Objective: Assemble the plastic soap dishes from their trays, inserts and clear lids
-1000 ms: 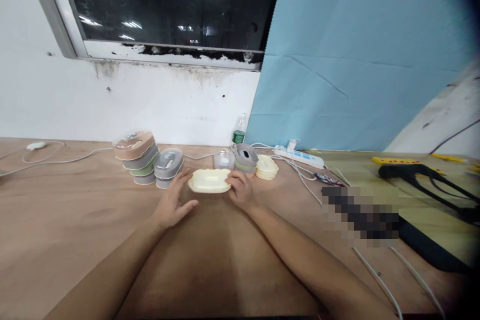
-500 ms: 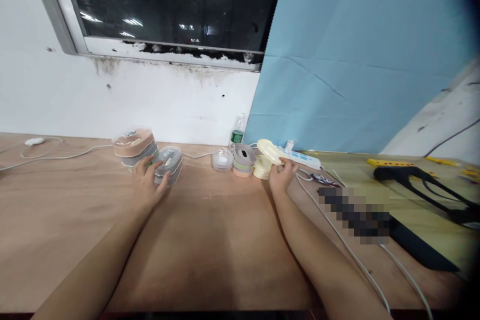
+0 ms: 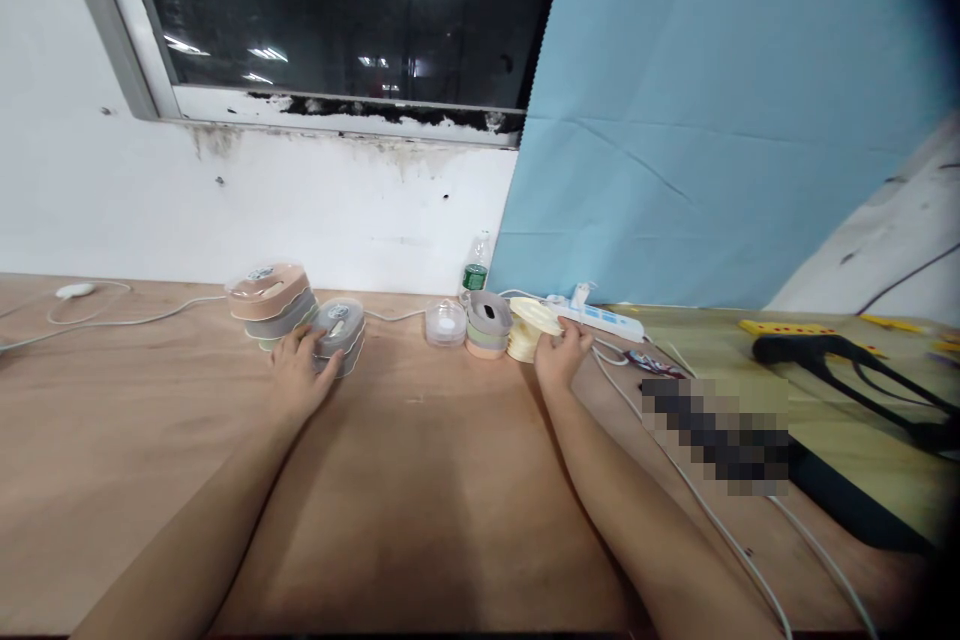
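Observation:
My left hand (image 3: 298, 372) is closed around a grey lidded soap box (image 3: 338, 327), the top one of a short pile on the wooden table (image 3: 420, 480). A taller stack of pink, grey and green boxes (image 3: 270, 306) stands just left of it. My right hand (image 3: 559, 353) grips a cream tray (image 3: 534, 317) and holds it tilted on top of a pile of cream trays (image 3: 523, 345). Between my hands stand a small clear lid (image 3: 445, 321) and a stack of grey, green and pink box bases (image 3: 488, 323).
A green-labelled bottle (image 3: 475, 270) stands against the white wall. A white power strip (image 3: 600, 318) with cables lies right of the trays. A black and yellow tool (image 3: 840, 355) rests at the far right. A white cable (image 3: 112, 320) runs along the left.
The cream tray left the table's middle; my right hand carried it right and lowered it onto the cream pile. My left hand moved left and closed on the grey box.

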A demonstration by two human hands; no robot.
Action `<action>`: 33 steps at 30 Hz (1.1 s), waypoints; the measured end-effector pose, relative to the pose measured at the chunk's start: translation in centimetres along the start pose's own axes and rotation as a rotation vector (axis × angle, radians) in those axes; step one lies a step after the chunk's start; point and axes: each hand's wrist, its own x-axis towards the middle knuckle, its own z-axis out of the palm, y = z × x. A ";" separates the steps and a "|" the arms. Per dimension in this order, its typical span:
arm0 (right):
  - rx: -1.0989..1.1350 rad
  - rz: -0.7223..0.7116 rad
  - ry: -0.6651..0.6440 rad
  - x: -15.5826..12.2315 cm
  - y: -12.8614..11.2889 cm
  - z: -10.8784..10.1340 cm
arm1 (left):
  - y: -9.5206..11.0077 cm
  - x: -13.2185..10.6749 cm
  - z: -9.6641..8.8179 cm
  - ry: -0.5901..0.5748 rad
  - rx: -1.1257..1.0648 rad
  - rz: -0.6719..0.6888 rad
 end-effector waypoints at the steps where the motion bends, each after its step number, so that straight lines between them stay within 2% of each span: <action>1: -0.012 0.011 0.002 0.0 0.1 0.0 | 0.0 0.0 0.0 -0.008 0.000 -0.001; 6: -0.017 0.036 -0.071 -0.5 -0.1 -0.1 | 0.5 -0.2 0.0 -0.021 0.056 -0.006; 12: 0.059 -0.019 -0.190 -1.4 -2.5 -0.1 | 1.1 -0.4 0.1 -0.019 0.105 -0.019; 18: 0.054 -0.083 -0.162 -1.7 -3.0 -0.1 | 1.5 -0.4 -0.1 0.025 0.056 -0.026; 23: 0.062 -0.026 -0.130 -1.2 -2.5 -0.2 | 1.9 -0.5 -0.5 0.059 -0.043 0.019; 29: 0.103 -0.037 -0.170 -1.5 -3.1 -0.1 | 1.5 -0.5 0.0 -0.025 -0.041 -0.111; 33: 0.130 -0.089 -0.175 -1.8 -3.5 -0.2 | 1.3 -0.7 0.2 -0.012 -0.135 -0.139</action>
